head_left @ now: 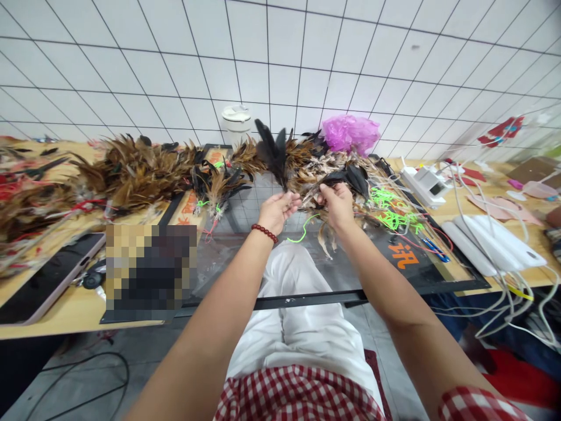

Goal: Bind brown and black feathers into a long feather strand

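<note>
The left hand (278,211) is closing its fingers around the stems of a black feather bunch (272,153), which is standing upright above the glass table (307,275), near its far middle. Just beside it, the right hand (336,204) is pinching a dark feather (353,176) between thumb and fingers, with the feather pointing to the right. A green string (301,233) is hanging between the two hands, under the knuckles. A red bead bracelet (264,233) is sitting on the left wrist. A brown feather pile (131,175) is lying far left on the table. A white cup (236,120) and a pink plastic bag (350,133) are standing by the far wall, and a phone (48,280) is lying near left.
</note>
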The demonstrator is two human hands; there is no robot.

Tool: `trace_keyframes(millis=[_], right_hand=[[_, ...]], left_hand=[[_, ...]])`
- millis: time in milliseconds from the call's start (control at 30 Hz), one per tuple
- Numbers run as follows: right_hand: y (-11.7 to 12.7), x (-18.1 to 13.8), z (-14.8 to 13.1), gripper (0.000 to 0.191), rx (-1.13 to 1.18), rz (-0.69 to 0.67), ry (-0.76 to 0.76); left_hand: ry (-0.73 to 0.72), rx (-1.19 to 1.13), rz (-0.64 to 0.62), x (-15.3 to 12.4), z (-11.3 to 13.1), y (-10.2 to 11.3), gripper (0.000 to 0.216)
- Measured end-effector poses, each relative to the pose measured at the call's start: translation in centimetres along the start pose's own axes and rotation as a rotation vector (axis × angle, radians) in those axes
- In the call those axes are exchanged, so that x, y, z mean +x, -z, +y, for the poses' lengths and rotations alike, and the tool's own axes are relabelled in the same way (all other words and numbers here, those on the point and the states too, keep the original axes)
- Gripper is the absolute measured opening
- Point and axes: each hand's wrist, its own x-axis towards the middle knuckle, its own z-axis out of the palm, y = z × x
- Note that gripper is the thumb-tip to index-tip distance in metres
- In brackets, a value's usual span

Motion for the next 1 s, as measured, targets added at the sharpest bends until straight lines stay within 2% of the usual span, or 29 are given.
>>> trace_keyframes(millis=[100,200,367,433,567,700,800,900,1000], right_hand=[[0.0,-0.1,0.4,0.035,-0.140,-0.028,0.058],[-0.2,-0.4,0.4,0.034,-0.156,-0.055,0.070],[-0.6,-0.8,0.3,0.043,0.054,-0.162,-0.129],[-0.6,-0.8,0.5,0.044,0.047,-0.186,-0.144],[0.0,-0.1,1.1,0.033,-0.132,-0.086,0.002],[0.8,0.6,0.9,0.026,-0.230,0.020,0.023],[1.6,1.1,0.2,0.027,-0.170,0.034,-0.010],[2.6,1.6,-0.1,0.027,-0.257,0.025,-0.049],[3.2,1.8,0.1,0.033,-0.477,0.100,0.089]], left_hand=[[0.069,0.098,-0.110,-0.1,-0.4,0.1,0.013],[0.069,0.123,-0.110,0.0,-0.5,0.1,0.014],[0.015,0.087,-0.122,0.2,-0.5,0.2,0.015],[0.006,0.092,-0.138,0.3,-0.5,0.2,0.016],[-0.020,0.108,-0.133,0.2,-0.6,0.2,0.019],[-0.071,0.047,-0.052,0.3,-0.3,0.2,0.015],[-0.102,-0.026,0.016,0.5,0.0,0.3,0.012],[-0.096,-0.046,0.032,0.5,0.3,0.3,0.011],[-0.073,-0.032,-0.015,0.1,0.3,0.1,0.009]])
